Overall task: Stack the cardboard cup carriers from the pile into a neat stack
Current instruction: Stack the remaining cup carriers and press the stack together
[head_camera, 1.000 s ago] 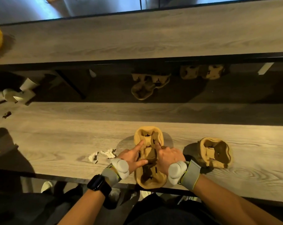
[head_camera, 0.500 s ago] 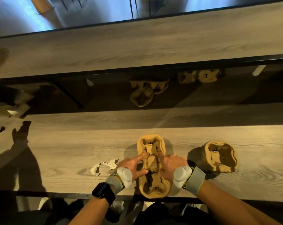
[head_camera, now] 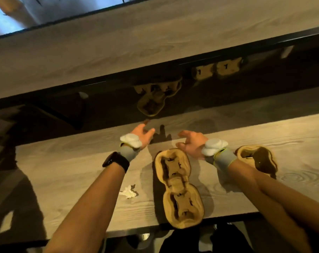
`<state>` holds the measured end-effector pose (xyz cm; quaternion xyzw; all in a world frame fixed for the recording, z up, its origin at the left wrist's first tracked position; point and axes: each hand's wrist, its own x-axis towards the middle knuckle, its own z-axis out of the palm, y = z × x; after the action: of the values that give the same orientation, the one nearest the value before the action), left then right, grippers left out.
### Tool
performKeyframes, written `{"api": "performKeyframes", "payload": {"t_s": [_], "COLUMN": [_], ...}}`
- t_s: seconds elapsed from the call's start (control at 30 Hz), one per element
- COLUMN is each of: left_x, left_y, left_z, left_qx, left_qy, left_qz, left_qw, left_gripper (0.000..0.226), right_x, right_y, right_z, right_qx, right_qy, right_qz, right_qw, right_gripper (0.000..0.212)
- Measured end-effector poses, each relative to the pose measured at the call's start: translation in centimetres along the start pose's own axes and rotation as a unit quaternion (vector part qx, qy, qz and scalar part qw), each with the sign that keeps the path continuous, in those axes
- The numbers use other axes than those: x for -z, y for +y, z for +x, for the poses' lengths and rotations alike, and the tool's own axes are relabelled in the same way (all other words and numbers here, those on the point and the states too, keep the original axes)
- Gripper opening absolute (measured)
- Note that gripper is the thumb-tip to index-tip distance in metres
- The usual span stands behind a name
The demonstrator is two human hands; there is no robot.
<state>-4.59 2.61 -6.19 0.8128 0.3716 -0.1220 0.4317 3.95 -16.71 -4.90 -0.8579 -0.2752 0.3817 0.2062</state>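
Note:
A tan cardboard cup carrier stack [head_camera: 178,189] lies lengthwise on the near wooden table [head_camera: 63,170], its near end over the front edge. A second carrier [head_camera: 256,158] sits to its right, partly behind my right forearm. More carriers lie down in the dark gap beyond the table: a heap [head_camera: 153,99] and a pair [head_camera: 216,69]. My left hand [head_camera: 140,136] reaches forward past the stack, fingers apart, holding nothing. My right hand [head_camera: 191,143] hovers just beyond the stack's far end, fingers spread and empty.
A crumpled white paper scrap [head_camera: 128,192] lies left of the stack. A second wooden table [head_camera: 118,48] runs across the back, beyond the dark gap. A black table leg [head_camera: 63,115] crosses the gap at left.
Both hands have lifted off the carrier stack and moved forward toward the far edge of the table. The camera has tilted and moved closer.

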Motion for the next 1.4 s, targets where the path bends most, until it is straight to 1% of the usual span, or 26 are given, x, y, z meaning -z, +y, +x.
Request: {"api": "performKeyframes", "payload": {"t_s": [0.1,0.2,0.33,0.37,0.47,0.5,0.6,0.63,0.73,0.77,0.83,0.93,1.0,1.1,1.17,1.23,1.33,1.4], "left_x": [0.8,0.9,0.4,0.1,-0.8,-1.1,-2.4,-2.9,-4.2,-4.4,-4.6,-4.2,-3.8,-2.8,-2.2,-1.9,-2.1,-2.4], "left_y": [1.9,2.9,3.0,3.2,4.0,4.2,4.3,4.3,3.9,3.7,3.3,2.9,2.9,3.5,4.0,4.5,5.3,5.8], "left_z": [2.8,5.2,5.6,5.4,5.0,4.7,3.1,2.5,1.2,0.8,0.1,-0.7,-0.8,-0.3,0.4,1.0,1.6,1.7], "left_qx": [0.007,-0.024,0.034,0.031,-0.024,-0.025,0.023,0.030,-0.009,-0.022,-0.042,-0.042,-0.044,-0.050,-0.034,-0.011,0.031,0.025], "left_qy": [-0.008,-0.019,-0.011,-0.015,-0.039,-0.044,-0.050,-0.054,-0.081,-0.092,-0.113,-0.135,-0.122,-0.032,0.012,0.005,-0.052,-0.059], "left_qz": [0.017,0.041,0.129,0.147,0.216,0.240,0.286,0.283,0.206,0.194,0.196,0.216,0.215,0.214,0.225,0.246,0.310,0.315], "left_qw": [1.000,0.999,0.991,0.989,0.975,0.969,0.957,0.957,0.975,0.976,0.973,0.966,0.968,0.975,0.974,0.969,0.949,0.947], "left_gripper": [0.052,0.048,0.055,0.054,0.048,0.048,0.051,0.050,0.040,0.037,0.030,0.028,0.030,0.029,0.033,0.041,0.045,0.045], "right_x": [-0.3,-0.5,-0.5,-0.4,0.3,0.5,1.0,1.0,1.0,1.0,1.0,1.0,1.0,1.2,1.2,0.9,0.2,0.1], "right_y": [0.3,1.5,3.2,3.4,3.6,3.5,2.9,2.8,2.6,2.6,2.5,2.2,2.0,1.8,1.8,1.5,1.1,0.9], "right_z": [-0.7,-2.2,-3.2,-3.3,-3.2,-3.1,-2.9,-2.8,-2.5,-2.3,-1.9,-1.1,-0.3,0.9,1.7,2.3,3.5,4.2], "right_qx": [0.000,-0.013,-0.051,-0.060,-0.068,-0.065,-0.050,-0.045,-0.036,-0.036,-0.034,-0.036,-0.042,-0.046,-0.048,-0.047,-0.054,-0.061], "right_qy": [0.011,0.007,0.006,0.009,0.007,0.007,0.009,0.008,0.000,-0.003,-0.015,-0.027,-0.027,-0.029,-0.018,-0.006,0.018,0.023], "right_qz": [0.010,0.003,-0.007,-0.010,-0.014,-0.013,-0.011,-0.012,-0.015,-0.019,-0.022,-0.027,-0.032,-0.019,0.003,0.045,0.100,0.119], "right_qw": [1.000,1.000,0.999,0.998,0.998,0.998,0.999,0.999,0.999,0.999,0.999,0.999,0.998,0.998,0.999,0.998,0.993,0.991], "right_gripper": [0.051,0.051,0.051,0.051,0.052,0.052,0.052,0.052,0.052,0.052,0.051,0.049,0.050,0.056,0.059,0.059,0.054,0.050]}}
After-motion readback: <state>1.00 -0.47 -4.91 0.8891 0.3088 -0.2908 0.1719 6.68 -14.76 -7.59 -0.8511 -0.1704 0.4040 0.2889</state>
